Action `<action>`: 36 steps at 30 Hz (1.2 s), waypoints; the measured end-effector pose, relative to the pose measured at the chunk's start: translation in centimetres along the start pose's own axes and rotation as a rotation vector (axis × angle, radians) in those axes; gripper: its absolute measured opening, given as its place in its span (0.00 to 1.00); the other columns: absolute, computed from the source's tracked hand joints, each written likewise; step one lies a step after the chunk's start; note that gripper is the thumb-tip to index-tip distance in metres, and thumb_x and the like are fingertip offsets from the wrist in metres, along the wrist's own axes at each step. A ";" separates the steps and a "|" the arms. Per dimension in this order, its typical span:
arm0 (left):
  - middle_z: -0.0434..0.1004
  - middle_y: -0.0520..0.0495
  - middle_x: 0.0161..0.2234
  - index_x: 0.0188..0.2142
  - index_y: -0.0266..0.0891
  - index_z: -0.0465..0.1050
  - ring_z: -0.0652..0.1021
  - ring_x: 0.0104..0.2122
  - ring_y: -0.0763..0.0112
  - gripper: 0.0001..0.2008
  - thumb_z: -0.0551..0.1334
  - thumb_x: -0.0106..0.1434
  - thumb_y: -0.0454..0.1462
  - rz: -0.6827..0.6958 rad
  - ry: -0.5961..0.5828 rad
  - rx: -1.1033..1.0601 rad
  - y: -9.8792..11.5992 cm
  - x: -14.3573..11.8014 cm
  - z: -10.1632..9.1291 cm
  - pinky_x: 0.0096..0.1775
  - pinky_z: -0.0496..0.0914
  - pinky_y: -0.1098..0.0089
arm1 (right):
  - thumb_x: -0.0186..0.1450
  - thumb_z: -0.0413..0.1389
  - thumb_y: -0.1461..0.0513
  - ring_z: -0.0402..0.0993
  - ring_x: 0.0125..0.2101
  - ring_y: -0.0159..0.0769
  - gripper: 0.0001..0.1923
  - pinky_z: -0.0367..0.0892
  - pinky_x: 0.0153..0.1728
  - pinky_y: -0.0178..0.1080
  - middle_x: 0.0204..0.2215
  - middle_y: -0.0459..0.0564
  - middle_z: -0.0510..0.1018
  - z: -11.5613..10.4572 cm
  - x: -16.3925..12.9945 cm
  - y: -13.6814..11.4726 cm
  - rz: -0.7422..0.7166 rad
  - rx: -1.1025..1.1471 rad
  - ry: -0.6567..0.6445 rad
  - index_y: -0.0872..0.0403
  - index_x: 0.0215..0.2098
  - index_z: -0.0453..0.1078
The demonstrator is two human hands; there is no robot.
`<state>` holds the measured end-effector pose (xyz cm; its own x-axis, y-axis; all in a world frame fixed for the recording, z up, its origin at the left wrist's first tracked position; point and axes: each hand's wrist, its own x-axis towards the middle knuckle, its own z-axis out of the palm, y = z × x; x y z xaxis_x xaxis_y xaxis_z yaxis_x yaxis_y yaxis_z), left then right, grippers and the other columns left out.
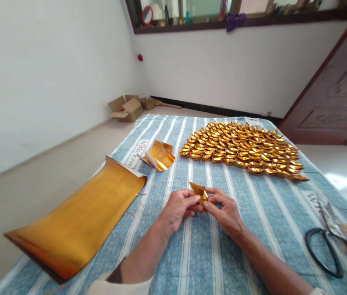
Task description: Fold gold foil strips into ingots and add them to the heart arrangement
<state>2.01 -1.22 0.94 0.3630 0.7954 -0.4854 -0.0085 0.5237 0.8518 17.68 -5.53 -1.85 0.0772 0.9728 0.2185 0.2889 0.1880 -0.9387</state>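
A small folded piece of gold foil paper (198,191) is held up above the striped cloth, its pointed corner facing up and left. My left hand (181,207) pinches it from the left side, and my right hand (224,211) grips its right edge between thumb and fingers. Part of the piece is hidden behind the fingertips. Beyond my hands, several rows of finished gold paper ingots (237,147) stand packed close together. Left of my hands lies a large gold foil sheet (81,213), with smaller curled gold sheets (160,155) behind it.
Black-handled scissors (325,250) lie open at the right edge of the table, which a blue striped tablecloth (167,246) covers. Open cardboard boxes (127,108) sit on the floor by the wall. A brown door (329,90) stands at the right.
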 end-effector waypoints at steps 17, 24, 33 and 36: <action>0.80 0.45 0.28 0.31 0.33 0.73 0.79 0.24 0.77 0.05 0.65 0.56 0.35 0.001 0.027 -0.016 0.4 -0.3 0.3 0.21 0.64 0.82 | 0.58 0.58 0.59 0.74 0.42 0.40 0.10 0.63 0.45 0.42 0.40 0.52 0.78 0.1 0.2 0.0 0.066 0.032 0.041 0.53 0.21 0.70; 0.80 0.45 0.27 0.32 0.33 0.74 0.79 0.24 0.76 0.07 0.66 0.54 0.35 0.007 0.013 -0.017 0.1 -0.1 0.0 0.22 0.66 0.82 | 0.59 0.58 0.60 0.74 0.41 0.40 0.12 0.63 0.45 0.42 0.39 0.51 0.78 0.1 0.2 0.1 0.048 0.023 0.043 0.53 0.19 0.68; 0.77 0.47 0.21 0.28 0.34 0.71 0.76 0.19 0.78 0.07 0.66 0.54 0.36 0.011 0.017 -0.004 0.2 -0.3 0.1 0.21 0.64 0.82 | 0.59 0.59 0.60 0.74 0.39 0.38 0.09 0.65 0.43 0.40 0.38 0.51 0.77 0.4 0.0 0.5 -0.014 0.036 0.013 0.53 0.21 0.72; 0.77 0.48 0.20 0.27 0.34 0.70 0.75 0.19 0.79 0.07 0.65 0.53 0.36 0.012 0.027 0.013 0.3 -0.3 0.3 0.20 0.63 0.82 | 0.59 0.60 0.61 0.74 0.39 0.38 0.08 0.65 0.42 0.40 0.37 0.50 0.77 0.5 0.0 0.8 -0.045 0.006 0.003 0.53 0.22 0.73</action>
<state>2.17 -1.41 1.37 0.3376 0.8096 -0.4802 -0.0005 0.5104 0.8600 17.45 -5.34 -2.68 0.0672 0.9628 0.2618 0.2866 0.2327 -0.9294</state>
